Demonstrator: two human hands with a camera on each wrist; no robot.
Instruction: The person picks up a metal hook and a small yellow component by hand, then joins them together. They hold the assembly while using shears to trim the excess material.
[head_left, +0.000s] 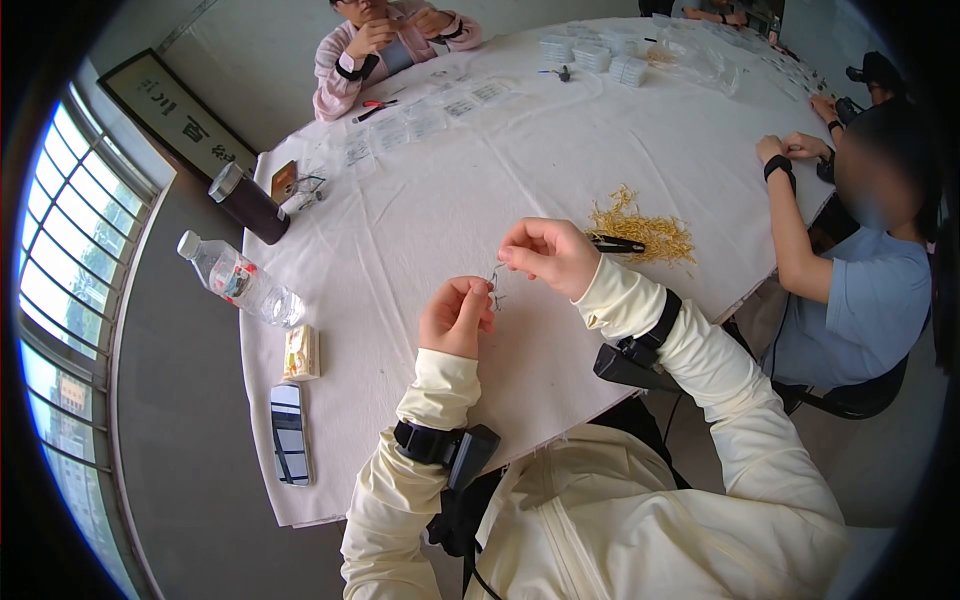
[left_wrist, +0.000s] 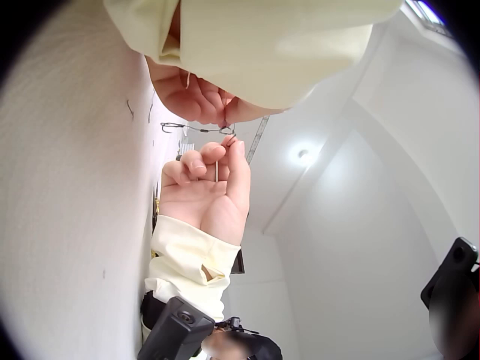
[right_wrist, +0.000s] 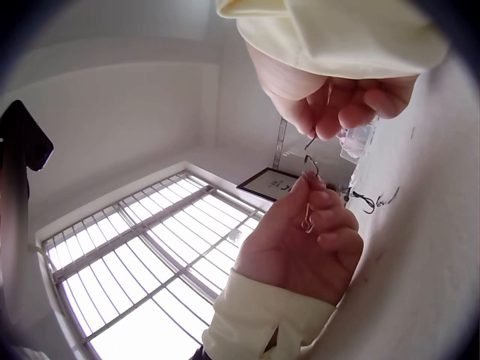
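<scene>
Close above the cloth, the left hand (head_left: 458, 315) pinches a small dark metal hook piece (head_left: 498, 290) between thumb and forefinger. More of its hooked wire (left_wrist: 187, 129) sticks out sideways in the left wrist view. Just right of it, the right hand (head_left: 550, 255) pinches a thin dark metal piece (right_wrist: 310, 142) at its fingertips. In the right wrist view a small gap separates that piece from the curved end (right_wrist: 313, 163) rising out of the left fingertips. Slim metal parts also show against both palms; their full shapes are hidden.
Beyond the right hand lie a yellow pile (head_left: 650, 235) and a black tool (head_left: 617, 244). At left are a bottle (head_left: 240, 280), a thermos (head_left: 250, 203), a tissue pack (head_left: 301, 352) and a phone (head_left: 290, 435). Other people sit around the table (head_left: 400, 220), with clear trays (head_left: 590, 56) at the back.
</scene>
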